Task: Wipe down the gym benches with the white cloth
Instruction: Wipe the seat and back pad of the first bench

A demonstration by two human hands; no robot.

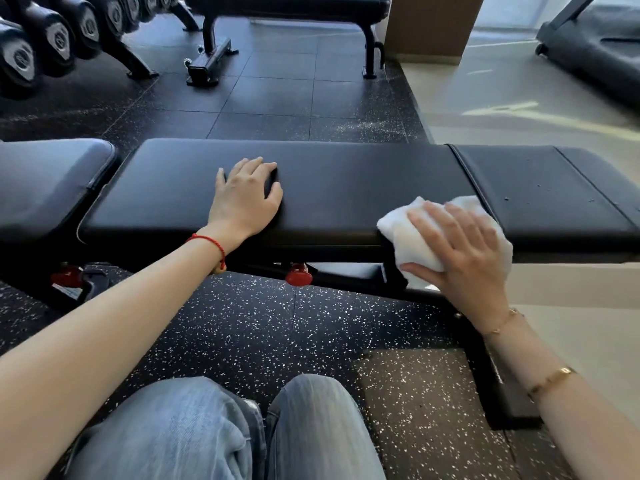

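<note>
A black padded gym bench (346,181) runs across the middle of the head view, its long pad joined to a shorter seat pad (554,195) on the right. My left hand (246,199) lies flat on the long pad with fingers spread, holding nothing. My right hand (464,251) presses the crumpled white cloth (408,237) against the bench's near edge, close to the seam between the two pads. Part of the cloth is hidden under my palm. Small droplets speckle the seat pad.
A second bench pad (45,181) sits at the left. Another bench (294,8) and a dumbbell rack (52,39) stand behind. A treadmill (595,46) is at the far right. My knees in jeans (225,431) are near the bench frame and its red knob (298,274).
</note>
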